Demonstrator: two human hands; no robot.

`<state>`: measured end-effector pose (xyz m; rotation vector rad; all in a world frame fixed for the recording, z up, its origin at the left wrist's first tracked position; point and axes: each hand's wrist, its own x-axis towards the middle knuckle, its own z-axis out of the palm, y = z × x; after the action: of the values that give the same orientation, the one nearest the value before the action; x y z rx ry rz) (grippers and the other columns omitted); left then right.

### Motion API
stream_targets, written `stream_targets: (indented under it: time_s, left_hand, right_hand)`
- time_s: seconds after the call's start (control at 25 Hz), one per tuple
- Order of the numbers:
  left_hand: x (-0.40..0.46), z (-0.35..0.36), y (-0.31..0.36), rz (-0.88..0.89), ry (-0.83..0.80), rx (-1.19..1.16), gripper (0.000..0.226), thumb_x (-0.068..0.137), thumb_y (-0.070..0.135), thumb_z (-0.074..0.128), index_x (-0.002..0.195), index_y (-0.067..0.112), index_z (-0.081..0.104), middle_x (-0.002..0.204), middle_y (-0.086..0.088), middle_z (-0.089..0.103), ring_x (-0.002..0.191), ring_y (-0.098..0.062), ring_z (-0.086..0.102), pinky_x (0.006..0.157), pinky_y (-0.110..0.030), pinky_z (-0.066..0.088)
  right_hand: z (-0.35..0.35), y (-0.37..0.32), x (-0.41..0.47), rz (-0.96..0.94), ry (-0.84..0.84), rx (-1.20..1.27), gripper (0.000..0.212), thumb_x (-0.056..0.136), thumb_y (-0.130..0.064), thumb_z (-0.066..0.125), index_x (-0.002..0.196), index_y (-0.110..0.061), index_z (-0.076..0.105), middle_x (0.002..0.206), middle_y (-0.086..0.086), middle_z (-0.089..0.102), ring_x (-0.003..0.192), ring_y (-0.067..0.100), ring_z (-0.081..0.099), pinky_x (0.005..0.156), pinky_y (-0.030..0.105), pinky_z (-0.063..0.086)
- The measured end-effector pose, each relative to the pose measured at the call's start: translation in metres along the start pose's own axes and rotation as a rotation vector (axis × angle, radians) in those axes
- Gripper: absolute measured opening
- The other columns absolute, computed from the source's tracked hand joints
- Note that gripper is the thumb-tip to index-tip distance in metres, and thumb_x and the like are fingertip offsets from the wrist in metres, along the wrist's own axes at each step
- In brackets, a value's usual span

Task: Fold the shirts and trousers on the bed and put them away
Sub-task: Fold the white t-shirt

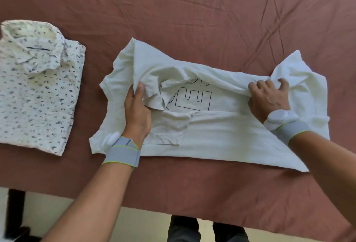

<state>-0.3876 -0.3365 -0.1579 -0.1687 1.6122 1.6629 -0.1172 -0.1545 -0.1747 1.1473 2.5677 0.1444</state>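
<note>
White t-shirt (221, 131) gripped by two hands, left hand (137, 112), right hand (269, 97), one folded patterned shirt (38, 87)

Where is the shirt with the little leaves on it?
The leaf-print shirt lies folded at the left of the head view, on the bed, beside the white T-shirt.

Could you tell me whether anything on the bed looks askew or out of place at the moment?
Nothing is damaged. The white T-shirt is bunched and lopsided mid-fold, gripped by the left hand and right hand. The patterned shirt beside it already lies neatly folded.
</note>
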Motion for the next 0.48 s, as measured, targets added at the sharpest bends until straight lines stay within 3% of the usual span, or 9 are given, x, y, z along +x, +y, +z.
stream_targets:
  time_s: [0.08, 0.16, 0.28, 0.4, 0.48]
  left_hand:
    - [-0.004, 0.004, -0.004, 0.073, -0.06, 0.253, 0.034, 0.085, 0.027, 0.073, 0.117, 0.021, 0.063, 0.118, -0.001, 0.07, 0.112, -0.018, 0.065, 0.096, -0.039, 0.053]
    - [-0.005, 0.009, 0.0, 0.082, -0.033, 0.39, 0.029, 0.08, 0.026, 0.075, 0.108, 0.021, 0.067, 0.105, 0.004, 0.073, 0.101, -0.013, 0.069, 0.089, -0.035, 0.054]
    - [-0.01, 0.007, 0.018, 0.037, 0.023, 0.195, 0.011, 0.091, 0.006, 0.066, 0.1, 0.013, 0.067, 0.094, 0.001, 0.072, 0.086, -0.008, 0.07, 0.073, -0.025, 0.056]
    - [-0.032, -0.02, 0.013, -0.034, 0.068, 0.144, 0.017, 0.092, 0.003, 0.063, 0.108, 0.009, 0.066, 0.099, -0.001, 0.072, 0.092, -0.01, 0.069, 0.07, -0.019, 0.054]
    - [-0.055, -0.043, -0.013, -0.11, 0.094, 0.205, 0.02, 0.091, 0.005, 0.065, 0.108, 0.013, 0.067, 0.101, 0.0, 0.072, 0.097, -0.016, 0.068, 0.07, -0.021, 0.055]
  right_hand:
    - [0.0, 0.006, 0.001, -0.007, 0.0, -0.03, 0.021, 0.07, -0.003, 0.063, 0.089, -0.003, 0.054, 0.079, 0.017, 0.06, 0.076, 0.035, 0.057, 0.087, 0.051, 0.033]
    - [-0.003, 0.01, 0.003, 0.008, 0.003, -0.018, 0.017, 0.071, 0.0, 0.061, 0.084, -0.004, 0.051, 0.073, 0.018, 0.058, 0.069, 0.034, 0.055, 0.083, 0.049, 0.035]
    - [-0.002, 0.015, -0.002, 0.115, -0.1, 0.042, 0.013, 0.082, -0.003, 0.054, 0.094, -0.004, 0.049, 0.081, 0.023, 0.062, 0.071, 0.036, 0.06, 0.074, 0.043, 0.036]
    - [-0.005, 0.013, -0.017, 0.19, -0.202, 0.113, 0.007, 0.09, -0.008, 0.045, 0.097, -0.006, 0.044, 0.084, 0.023, 0.063, 0.07, 0.038, 0.063, 0.059, 0.035, 0.033]
    - [-0.011, 0.003, -0.022, 0.17, -0.269, 0.09, 0.005, 0.091, -0.011, 0.044, 0.089, -0.008, 0.041, 0.08, 0.017, 0.064, 0.063, 0.032, 0.059, 0.058, 0.033, 0.034]
